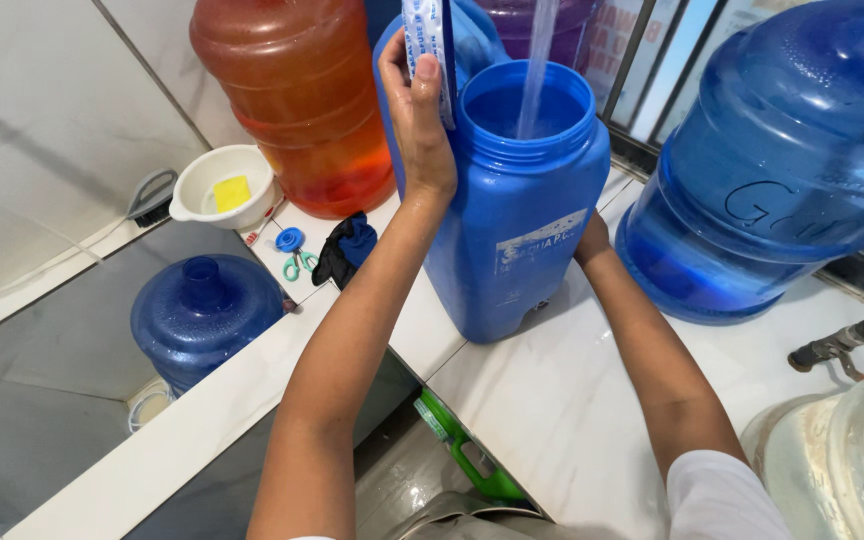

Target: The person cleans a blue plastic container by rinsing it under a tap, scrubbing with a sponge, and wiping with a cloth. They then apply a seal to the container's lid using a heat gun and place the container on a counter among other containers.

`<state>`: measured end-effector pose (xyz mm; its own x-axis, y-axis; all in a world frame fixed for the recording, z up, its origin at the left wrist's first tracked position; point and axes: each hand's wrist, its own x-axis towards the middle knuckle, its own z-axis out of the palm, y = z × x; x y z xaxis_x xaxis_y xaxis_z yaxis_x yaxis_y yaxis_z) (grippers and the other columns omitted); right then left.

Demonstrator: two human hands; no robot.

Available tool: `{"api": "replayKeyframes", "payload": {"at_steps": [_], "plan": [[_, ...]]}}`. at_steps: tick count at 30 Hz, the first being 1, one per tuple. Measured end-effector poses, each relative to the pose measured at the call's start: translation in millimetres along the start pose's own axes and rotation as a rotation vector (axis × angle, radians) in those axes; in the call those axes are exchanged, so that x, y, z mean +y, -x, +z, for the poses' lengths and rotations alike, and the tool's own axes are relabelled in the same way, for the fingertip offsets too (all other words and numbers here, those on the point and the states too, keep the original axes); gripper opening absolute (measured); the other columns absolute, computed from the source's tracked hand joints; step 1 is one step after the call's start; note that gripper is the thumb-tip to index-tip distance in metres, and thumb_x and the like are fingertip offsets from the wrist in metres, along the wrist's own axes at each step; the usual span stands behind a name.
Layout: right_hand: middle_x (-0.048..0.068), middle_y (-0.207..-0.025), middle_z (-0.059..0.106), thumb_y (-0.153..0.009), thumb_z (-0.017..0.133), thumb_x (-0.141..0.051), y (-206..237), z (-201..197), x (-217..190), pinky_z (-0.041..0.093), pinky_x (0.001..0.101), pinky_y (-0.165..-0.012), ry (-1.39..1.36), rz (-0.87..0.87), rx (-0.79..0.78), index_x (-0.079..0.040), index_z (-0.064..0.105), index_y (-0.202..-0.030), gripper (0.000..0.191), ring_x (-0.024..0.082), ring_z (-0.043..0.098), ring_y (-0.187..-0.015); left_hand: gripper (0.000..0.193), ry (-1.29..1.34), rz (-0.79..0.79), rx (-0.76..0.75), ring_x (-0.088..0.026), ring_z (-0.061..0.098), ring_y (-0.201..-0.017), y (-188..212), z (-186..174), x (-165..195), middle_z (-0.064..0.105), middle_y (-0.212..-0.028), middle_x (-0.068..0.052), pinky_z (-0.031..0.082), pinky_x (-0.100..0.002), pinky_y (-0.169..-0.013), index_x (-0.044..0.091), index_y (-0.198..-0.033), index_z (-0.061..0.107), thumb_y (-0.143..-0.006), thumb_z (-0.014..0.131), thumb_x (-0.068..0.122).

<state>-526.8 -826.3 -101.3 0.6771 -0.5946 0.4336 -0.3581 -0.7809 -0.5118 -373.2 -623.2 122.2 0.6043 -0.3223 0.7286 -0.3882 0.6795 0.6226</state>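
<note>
Left hand [417, 120]: fingers curled shut around a thin white-and-blue plastic strip [427, 40], pinched between thumb and fingertips and held upright against the left side of the neck of the tall blue plastic water container [517, 200]. The palm lies against the container's upper shoulder. Right hand [592, 240]: mostly hidden behind the container's right wall; only the wrist and heel of the hand show, pressed to the side, so I cannot tell how far the fingers are closed. The container stands upright on the white marble-patterned counter [552, 400], its wide mouth open, and a narrow stream of water [537, 60] falls from above straight into it. Around it: a large orange translucent water jug [297, 100] to the left rear, a round blue water jug [782, 160] just beside it on the right, a white plastic bowl with a yellow sponge [224, 187], a small blue-and-green pair of scissors [294, 250], and a dark blue cloth [347, 247]. A smaller blue jug [204, 315] sits on the lower grey floor. Judgement: filling is the step in hand, both hands steadying the vessel. The next move calls for watching the level and keeping the mouth under the stream.
</note>
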Motion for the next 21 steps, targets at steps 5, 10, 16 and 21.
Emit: {"api": "replayKeyframes", "payload": {"at_steps": [5,10,16,21], "plan": [[0.016,-0.126,0.071,-0.098,0.054,-0.045,-1.4,0.9,1.8,0.054,0.0454,-0.093,0.112,0.143,-0.126,-0.017,0.068,-0.129,0.044,0.034,0.067,-0.116,0.081,0.017,0.011,-0.010,-0.024,0.048,-0.137,0.1,-0.3,-1.3,0.048,-0.142,-0.015,0.034,-0.039,-0.124,0.000,-0.149,0.039,-0.101,0.053,0.064],[0.017,-0.116,0.074,-0.095,0.058,-0.045,-2.1,-4.0,2.2,0.057,0.0471,-0.085,0.252,0.123,-0.137,-0.018,0.071,-0.124,0.041,0.036,0.071,-0.105,0.081,0.034,0.009,-0.007,-0.025,0.047,-0.139,0.1,-0.6,-0.5,0.047,-0.144,-0.016,0.032,-0.039,-0.125,0.000,-0.150,0.040,-0.101,0.055,0.062],[0.017,-0.105,0.076,-0.095,0.061,-0.043,-6.3,-10.8,3.4,0.058,0.0499,-0.079,0.321,0.066,-0.083,-0.018,0.074,-0.115,0.035,0.038,0.073,-0.096,0.080,0.082,0.009,-0.008,-0.025,0.045,-0.141,-0.5,1.3,-1.2,0.047,-0.145,-0.017,0.031,-0.039,-0.127,-0.001,-0.150,0.039,-0.101,0.056,0.060],[0.020,-0.099,0.075,-0.092,0.063,-0.041,-5.5,-10.8,7.0,0.058,0.0527,-0.076,0.303,0.058,-0.007,-0.017,0.074,-0.114,0.034,0.042,0.073,-0.089,0.081,0.048,0.013,-0.025,-0.026,0.045,-0.141,-0.7,0.5,-3.2,0.047,-0.144,-0.017,0.030,-0.039,-0.127,0.000,-0.151,0.038,-0.100,0.055,0.062]]}}
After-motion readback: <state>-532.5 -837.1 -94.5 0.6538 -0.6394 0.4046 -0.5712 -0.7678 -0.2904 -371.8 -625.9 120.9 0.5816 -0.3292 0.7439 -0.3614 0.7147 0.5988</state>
